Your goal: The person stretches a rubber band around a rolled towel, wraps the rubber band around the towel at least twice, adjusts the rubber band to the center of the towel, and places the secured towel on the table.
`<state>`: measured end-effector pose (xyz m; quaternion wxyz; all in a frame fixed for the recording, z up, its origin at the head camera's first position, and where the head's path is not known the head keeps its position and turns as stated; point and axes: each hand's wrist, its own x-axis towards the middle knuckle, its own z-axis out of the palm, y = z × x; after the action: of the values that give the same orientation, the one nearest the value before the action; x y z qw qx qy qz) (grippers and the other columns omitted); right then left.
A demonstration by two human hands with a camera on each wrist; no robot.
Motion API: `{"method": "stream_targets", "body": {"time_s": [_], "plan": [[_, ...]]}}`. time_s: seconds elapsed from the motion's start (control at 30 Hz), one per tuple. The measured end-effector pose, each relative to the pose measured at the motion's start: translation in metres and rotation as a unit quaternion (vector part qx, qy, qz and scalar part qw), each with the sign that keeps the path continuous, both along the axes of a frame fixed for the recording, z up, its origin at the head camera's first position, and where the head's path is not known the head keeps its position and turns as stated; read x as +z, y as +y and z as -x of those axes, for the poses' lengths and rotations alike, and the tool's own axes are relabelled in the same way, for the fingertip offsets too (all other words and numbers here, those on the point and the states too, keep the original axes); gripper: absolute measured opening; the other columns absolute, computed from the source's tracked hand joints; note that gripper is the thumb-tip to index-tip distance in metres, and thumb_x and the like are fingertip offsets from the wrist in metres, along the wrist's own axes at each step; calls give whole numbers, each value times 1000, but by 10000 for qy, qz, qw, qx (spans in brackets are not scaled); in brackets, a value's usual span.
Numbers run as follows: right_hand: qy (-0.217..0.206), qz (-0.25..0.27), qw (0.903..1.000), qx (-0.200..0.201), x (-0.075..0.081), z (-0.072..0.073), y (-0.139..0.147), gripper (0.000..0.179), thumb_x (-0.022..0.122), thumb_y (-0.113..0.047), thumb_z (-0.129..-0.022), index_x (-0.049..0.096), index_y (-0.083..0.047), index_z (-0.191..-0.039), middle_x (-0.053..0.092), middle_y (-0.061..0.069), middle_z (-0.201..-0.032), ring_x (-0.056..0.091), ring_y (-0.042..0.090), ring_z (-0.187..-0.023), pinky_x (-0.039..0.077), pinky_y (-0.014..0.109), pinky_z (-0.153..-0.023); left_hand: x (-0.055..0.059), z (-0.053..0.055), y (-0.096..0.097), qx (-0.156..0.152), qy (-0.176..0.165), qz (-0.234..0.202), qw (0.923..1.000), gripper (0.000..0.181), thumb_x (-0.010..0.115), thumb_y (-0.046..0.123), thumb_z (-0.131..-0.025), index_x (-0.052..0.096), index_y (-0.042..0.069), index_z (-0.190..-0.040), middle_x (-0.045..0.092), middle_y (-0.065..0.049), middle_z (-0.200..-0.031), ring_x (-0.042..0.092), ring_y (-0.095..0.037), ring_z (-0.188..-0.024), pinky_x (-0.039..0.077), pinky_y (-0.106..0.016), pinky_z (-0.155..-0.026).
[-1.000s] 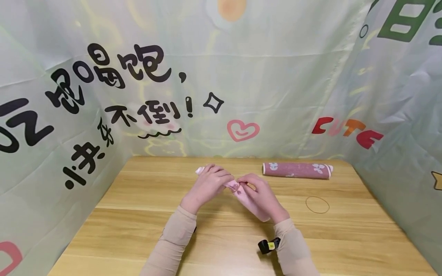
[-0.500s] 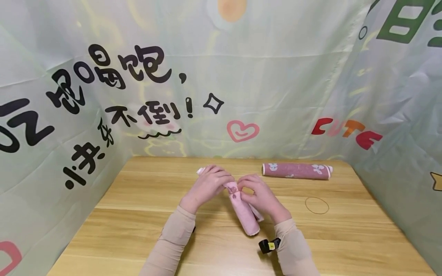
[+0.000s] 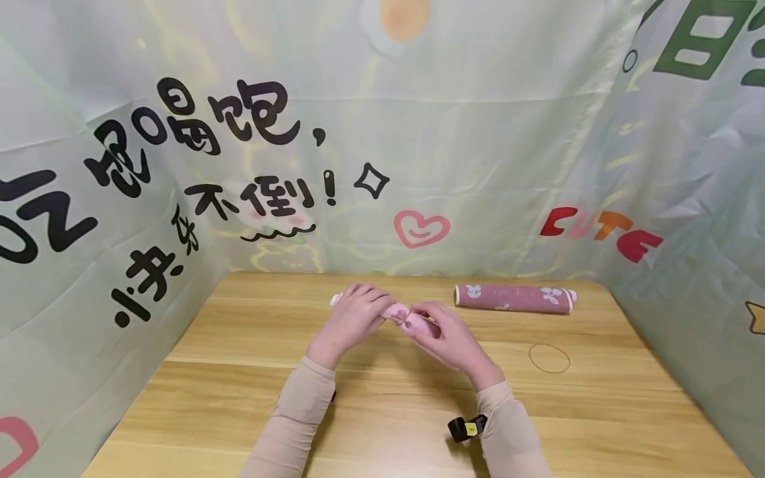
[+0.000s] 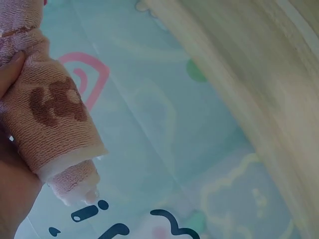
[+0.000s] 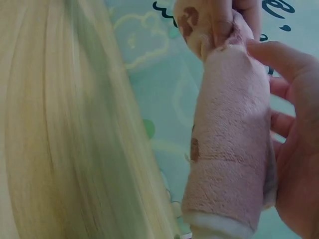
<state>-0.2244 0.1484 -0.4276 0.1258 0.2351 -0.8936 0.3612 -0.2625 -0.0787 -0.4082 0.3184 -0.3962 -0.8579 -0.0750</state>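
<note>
A pink rolled towel (image 3: 398, 312) with darker patches is held above the table between both hands. A thin band (image 4: 17, 33) cinches it at a narrow waist, seen in the left wrist view. My left hand (image 3: 354, 320) grips the far-left part, the thumb lying just beside the band. White-edged layers show at that end. My right hand (image 3: 448, 337) curls round the other part, its thumb (image 5: 279, 56) at the waist in the right wrist view. In the head view this hand hides most of the towel's lower half.
A darker mauve rolled towel (image 3: 514, 299) with pale flower prints lies at the back right of the wooden table (image 3: 239, 411). A loose thin rubber band (image 3: 549, 358) rests right of the right hand. Printed cloth walls (image 3: 478, 133) surround the back and sides.
The towel's lower end, which hung toward the front half a second ago, has swung up and is now behind my right hand. That hand has closed round it; the left stays nearly in place.
</note>
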Motion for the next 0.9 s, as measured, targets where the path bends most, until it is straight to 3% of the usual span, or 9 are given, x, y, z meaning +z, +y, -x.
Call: {"method": "stream_targets", "body": {"time_s": [0.13, 0.2, 0.37, 0.53, 0.7, 0.9], "plan": [[-331, -284, 9986, -315, -2, 2, -3, 70, 79, -34, -80, 50, -12, -139, 64, 9, -124, 63, 20, -98, 52, 39, -84, -1, -1, 5, 67, 233, 31, 9997, 25, 73, 23, -86, 70, 19, -111, 72, 4, -108, 65, -17, -103, 51, -41, -95], [-360, -524, 9967, -508, -3, 3, -4, 72, 81, -31, -78, 49, -10, -139, 66, 11, -122, 65, 23, -97, 54, 43, -84, -2, -1, 7, 84, 321, -4, 9995, 24, 73, 24, -86, 70, 19, -110, 72, 3, -107, 65, -18, -102, 51, -41, -94], [-248, -895, 9914, -919, -3, 4, -3, 46, 78, -21, -80, 60, -10, -121, 70, 8, -105, 65, 23, -86, 54, 44, -75, -6, -1, 9, 125, 362, -53, 9993, 25, 74, 24, -86, 69, 18, -110, 71, 3, -107, 66, -18, -101, 52, -42, -91], [174, -1064, 9889, -1025, -1, 4, 1, 34, 77, -16, -79, 64, -12, -110, 70, 7, -100, 65, 24, -82, 53, 44, -71, -8, 0, 7, 229, -8, -74, 9997, 34, 78, 28, -82, 68, 21, -114, 70, 2, -109, 65, -20, -103, 51, -45, -93], [391, -1104, 9874, -1068, 0, 4, 6, 38, 80, -14, -76, 65, -12, -110, 71, 8, -101, 66, 26, -83, 54, 46, -73, -8, 1, 1, 459, -444, -31, 9980, 37, 79, 28, -81, 66, 23, -116, 70, 2, -112, 64, -21, -106, 49, -47, -95], [560, -1084, 9857, -1163, -2, 5, 14, 44, 82, -15, -73, 65, -10, -114, 70, 11, -106, 67, 31, -92, 54, 49, -79, -5, 3, -7, 473, -660, -28, 9967, 36, 77, 23, -83, 66, 18, -117, 71, -1, -112, 65, -24, -105, 49, -48, -95]]}}
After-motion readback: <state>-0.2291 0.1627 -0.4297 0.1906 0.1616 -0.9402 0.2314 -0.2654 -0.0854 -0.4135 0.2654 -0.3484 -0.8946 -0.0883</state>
